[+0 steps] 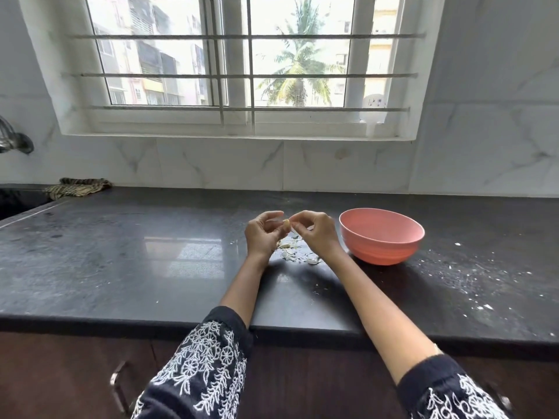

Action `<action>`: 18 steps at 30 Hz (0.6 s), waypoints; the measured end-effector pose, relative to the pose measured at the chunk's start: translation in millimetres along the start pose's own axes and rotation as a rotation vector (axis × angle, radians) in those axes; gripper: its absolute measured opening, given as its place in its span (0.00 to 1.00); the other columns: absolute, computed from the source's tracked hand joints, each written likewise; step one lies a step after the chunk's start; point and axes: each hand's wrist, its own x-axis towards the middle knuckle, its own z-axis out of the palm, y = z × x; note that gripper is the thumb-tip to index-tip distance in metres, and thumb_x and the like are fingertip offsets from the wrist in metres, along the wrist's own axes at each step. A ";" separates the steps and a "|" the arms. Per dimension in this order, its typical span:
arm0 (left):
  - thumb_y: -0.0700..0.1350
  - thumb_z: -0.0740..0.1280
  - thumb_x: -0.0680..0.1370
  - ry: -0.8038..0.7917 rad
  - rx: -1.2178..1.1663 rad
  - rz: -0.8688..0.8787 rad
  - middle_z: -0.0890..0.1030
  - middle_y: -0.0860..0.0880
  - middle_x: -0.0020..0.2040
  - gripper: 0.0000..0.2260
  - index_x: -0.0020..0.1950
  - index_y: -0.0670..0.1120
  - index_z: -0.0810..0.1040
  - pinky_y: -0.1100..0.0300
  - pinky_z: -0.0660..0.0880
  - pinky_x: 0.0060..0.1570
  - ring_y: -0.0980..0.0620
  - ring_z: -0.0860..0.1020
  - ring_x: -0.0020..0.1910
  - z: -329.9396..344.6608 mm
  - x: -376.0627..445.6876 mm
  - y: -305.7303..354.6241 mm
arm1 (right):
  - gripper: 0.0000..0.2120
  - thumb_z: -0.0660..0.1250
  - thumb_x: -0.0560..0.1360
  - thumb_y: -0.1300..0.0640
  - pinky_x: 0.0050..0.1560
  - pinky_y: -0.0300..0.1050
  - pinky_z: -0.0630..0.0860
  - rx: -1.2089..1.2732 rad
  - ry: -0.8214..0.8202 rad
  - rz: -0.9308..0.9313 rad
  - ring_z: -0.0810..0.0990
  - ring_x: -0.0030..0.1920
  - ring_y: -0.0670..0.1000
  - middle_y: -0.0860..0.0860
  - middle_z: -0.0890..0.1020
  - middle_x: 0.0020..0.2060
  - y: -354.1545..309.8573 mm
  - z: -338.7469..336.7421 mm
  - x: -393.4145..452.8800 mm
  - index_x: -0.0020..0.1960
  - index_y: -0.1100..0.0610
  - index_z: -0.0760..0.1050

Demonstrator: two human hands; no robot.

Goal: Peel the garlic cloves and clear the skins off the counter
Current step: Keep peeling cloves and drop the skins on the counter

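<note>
On the far left, well away from the grip, a striped cloth (77,187) lies at the back of the dark table (121,252). Nearer the middle, the left hand (261,234) curls its fingers round a garlic clove (286,225), held up off the table, while the right hand (317,232) pinches at the clove's tip from the other side, apparently catching a bit of skin; both grips are closed on the same clove. Directly below the grip lies a small heap of skins (298,252), perhaps with cloves among them, though that is too small to tell. To do this step well, the left hand should hold the clove firmly but without crushing it, and the right should pull the skin away along the clove's length so it comes off in one strip and drops onto the heap rather than scattering. Just right of the grip stands a pink bowl (381,237), handy for the peeled clove; beyond it white flecks (472,282) dot the table and will need sweeping up.
</note>
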 end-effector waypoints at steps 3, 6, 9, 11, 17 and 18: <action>0.32 0.70 0.72 -0.002 0.147 0.090 0.81 0.40 0.40 0.11 0.54 0.34 0.77 0.69 0.77 0.32 0.64 0.79 0.29 0.5 1.2 -2.1 | 0.04 0.69 0.72 0.60 0.38 0.33 0.71 -0.009 -0.030 -0.015 0.81 0.39 0.47 0.53 0.85 0.37 0.1 0.0 0.3 0.43 0.58 0.82; 0.31 0.69 0.72 -0.005 0.281 0.183 0.81 0.42 0.38 0.11 0.54 0.37 0.77 0.69 0.77 0.36 0.64 0.78 0.29 1.6 0.4 -3.1 | 0.04 0.69 0.72 0.61 0.37 0.35 0.69 -0.048 -0.040 -0.025 0.78 0.36 0.48 0.54 0.84 0.36 0.2 -0.6 -0.2 0.42 0.60 0.82; 0.29 0.65 0.73 0.017 0.292 0.183 0.80 0.45 0.37 0.12 0.55 0.38 0.77 0.60 0.78 0.42 0.54 0.79 0.34 1.0 1.5 -2.3 | 0.05 0.69 0.73 0.61 0.38 0.38 0.67 -0.106 -0.036 -0.040 0.75 0.36 0.48 0.55 0.83 0.37 0.8 -1.4 -0.7 0.43 0.62 0.82; 0.30 0.66 0.74 -0.005 0.297 0.172 0.80 0.44 0.37 0.12 0.56 0.37 0.77 0.62 0.79 0.40 0.56 0.79 0.33 1.2 1.8 -2.8 | 0.05 0.68 0.73 0.61 0.40 0.41 0.69 -0.093 -0.039 -0.038 0.76 0.35 0.50 0.55 0.83 0.36 0.3 -0.8 -0.8 0.43 0.62 0.81; 0.26 0.65 0.71 -0.047 0.375 0.222 0.82 0.42 0.37 0.17 0.58 0.38 0.77 0.62 0.79 0.42 0.66 0.77 0.29 2.4 0.4 -6.0 | 0.04 0.69 0.72 0.61 0.39 0.36 0.71 -0.112 -0.073 -0.071 0.77 0.36 0.48 0.55 0.84 0.37 1.9 -1.0 -0.5 0.43 0.61 0.81; 0.26 0.64 0.71 -0.048 0.398 0.238 0.82 0.44 0.36 0.18 0.58 0.39 0.77 0.62 0.78 0.43 0.66 0.77 0.30 2.2 -0.1 -5.7 | 0.04 0.69 0.72 0.61 0.41 0.40 0.72 -0.138 -0.088 -0.092 0.77 0.36 0.50 0.55 0.83 0.37 2.6 -0.5 -0.3 0.43 0.61 0.80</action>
